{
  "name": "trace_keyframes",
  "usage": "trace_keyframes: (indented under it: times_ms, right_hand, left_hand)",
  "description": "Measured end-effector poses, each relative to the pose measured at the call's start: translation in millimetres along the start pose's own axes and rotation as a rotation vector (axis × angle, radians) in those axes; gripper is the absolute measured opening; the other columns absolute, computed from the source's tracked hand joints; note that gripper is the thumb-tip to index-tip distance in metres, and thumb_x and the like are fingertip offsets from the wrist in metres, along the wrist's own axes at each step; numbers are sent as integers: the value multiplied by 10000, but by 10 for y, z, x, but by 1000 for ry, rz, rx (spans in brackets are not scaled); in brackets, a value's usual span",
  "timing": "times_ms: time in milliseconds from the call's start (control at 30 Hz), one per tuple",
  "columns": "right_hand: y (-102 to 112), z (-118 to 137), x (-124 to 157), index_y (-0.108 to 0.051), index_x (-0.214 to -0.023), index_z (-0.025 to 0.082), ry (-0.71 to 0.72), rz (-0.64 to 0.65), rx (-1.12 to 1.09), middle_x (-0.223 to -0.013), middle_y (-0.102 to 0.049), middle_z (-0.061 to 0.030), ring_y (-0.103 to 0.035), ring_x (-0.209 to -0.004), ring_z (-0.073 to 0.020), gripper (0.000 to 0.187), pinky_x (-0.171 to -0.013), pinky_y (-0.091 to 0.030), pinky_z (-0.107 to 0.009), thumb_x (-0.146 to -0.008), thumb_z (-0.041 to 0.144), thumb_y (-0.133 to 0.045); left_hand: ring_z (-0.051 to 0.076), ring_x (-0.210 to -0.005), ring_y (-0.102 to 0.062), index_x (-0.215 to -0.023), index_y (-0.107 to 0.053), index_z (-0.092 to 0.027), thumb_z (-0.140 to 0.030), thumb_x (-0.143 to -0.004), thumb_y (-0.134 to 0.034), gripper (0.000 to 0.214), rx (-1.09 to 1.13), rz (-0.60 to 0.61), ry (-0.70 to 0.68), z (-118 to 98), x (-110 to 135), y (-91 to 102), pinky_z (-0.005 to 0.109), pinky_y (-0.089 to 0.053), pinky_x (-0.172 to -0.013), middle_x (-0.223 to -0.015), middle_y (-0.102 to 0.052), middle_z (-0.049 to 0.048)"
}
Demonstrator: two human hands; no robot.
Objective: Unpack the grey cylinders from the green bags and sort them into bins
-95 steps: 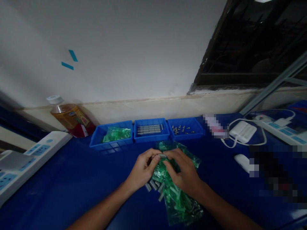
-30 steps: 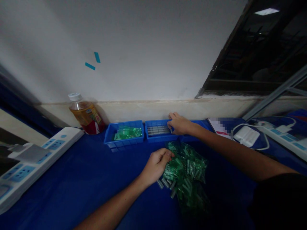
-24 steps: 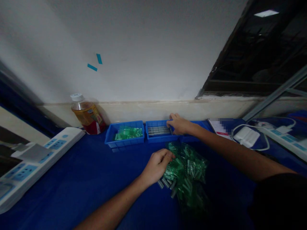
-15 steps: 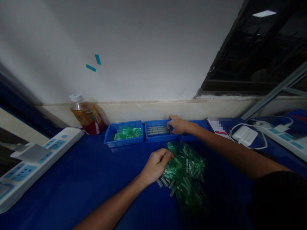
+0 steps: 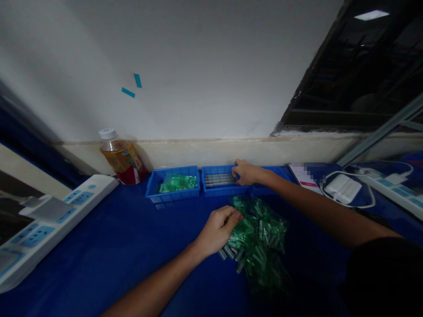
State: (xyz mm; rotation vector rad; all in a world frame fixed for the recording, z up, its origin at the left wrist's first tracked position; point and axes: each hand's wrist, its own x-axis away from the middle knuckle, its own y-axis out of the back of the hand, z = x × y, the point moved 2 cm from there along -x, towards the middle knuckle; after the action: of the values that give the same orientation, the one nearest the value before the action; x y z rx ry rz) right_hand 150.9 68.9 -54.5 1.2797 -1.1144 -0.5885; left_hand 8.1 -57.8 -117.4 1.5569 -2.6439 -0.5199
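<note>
Right hand [image 5: 246, 172] has moved from the green bags [image 5: 262, 240] to the middle bin [image 5: 220, 191], fingers bent into it at the rods [image 5: 218, 179]; whether its grip pinches one cannot be told. Left hand [image 5: 218, 226] remains on the bin's near side, at the bags, fingers curled, its grip's contents hidden. Grey tubes [image 5: 239, 266] lie on the counter [image 5: 139, 246], likewise on the bin's near side.

Tabletop at close range: A single head-worn camera looks forward and down across a blue table [image 5: 132, 233] toward a pale wall [image 5: 211, 66] at 12 o'clock.
From the wearer's head, the left forearm [image 5: 160, 286] enters at 7 o'clock, a black sleeve [image 5: 383, 277] fills 4 o'clock, and a dark window [image 5: 366, 79] stands farther off at 2 o'clock.
</note>
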Motion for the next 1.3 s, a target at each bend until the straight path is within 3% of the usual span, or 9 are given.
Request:
trace_keyframes:
  times_ms: [200, 533, 800, 1033, 1133, 1200, 1300]
  right_hand:
    - [-29, 1, -31, -664, -918, 160, 11, -9, 4, -1076, -474, -132, -503, -1031, -275, 224, -856, -435, -310, -697, 192, -642]
    - [13, -100, 39, -670, -988, 182, 16, -39, -13, -1107, -483, -124, -494, -1061, -271, 273, -896, -406, -310, -741, 298, -659]
    - [-11, -55, 100, -731, -903, 229, 76, -53, -13, -1070, -534, -121, -471, -1074, -266, 198, -924, -380, -329, -787, 253, -573]
    - [20, -46, 102, -745, -828, 198, 110, -79, -9, -955, -610, -112, -473, -1069, -268, 193, -935, -369, -345, -766, 182, -563]
    - [46, -71, 156, -736, -841, 193, 112, -110, -33, -1014, -603, -117, -466, -1110, -273, 183, -946, -369, -353, -768, 171, -570]
    - [51, -91, 257, -718, -884, 178, 104, -175, -68, -1109, -563, -133, -433, -1171, -277, 193, -969, -357, -365, -791, 166, -550]
    - [21, -64, 544, -679, -878, 164, 123, -442, -205, -1150, -523, -137, -438, -1175, -260, 173, -986, -354, -384, -822, 158, -516]
  left_hand:
    - [155, -758, -570, -826, -639, -138, -345, -921, -405, 326, -38, 8, 15, -11, -2, -4, 240, -404, -682, -792, -620, 36]
    - [149, -729, -559, -825, -638, -139, -313, -903, -429, 282, -64, 8, -1, -22, 4, -23, 236, -400, -661, -785, -616, 36]
    - [158, -747, -571, -829, -644, -145, -292, -897, -443, 258, -75, 4, -21, -37, 14, -12, 248, -409, -675, -800, -631, 41]
    - [153, -747, -564, -834, -639, -143, -284, -910, -432, 262, -99, 15, -38, 0, 7, -28, 252, -415, -678, -812, -622, 41]
    - [142, -723, -548, -851, -633, -144, -286, -925, -409, 275, -123, -16, -69, -32, 25, -28, 249, -407, -656, -809, -605, 40]
    - [144, -763, -545, -878, -622, -147, -277, -935, -394, 268, -159, -69, -138, -80, 72, 9, 256, -410, -692, -834, -594, 43]
    - [153, -837, -533, -914, -586, -155, -246, -932, -400, 208, -268, -87, -242, -156, 199, 135, 278, -407, -765, -859, -579, 45]
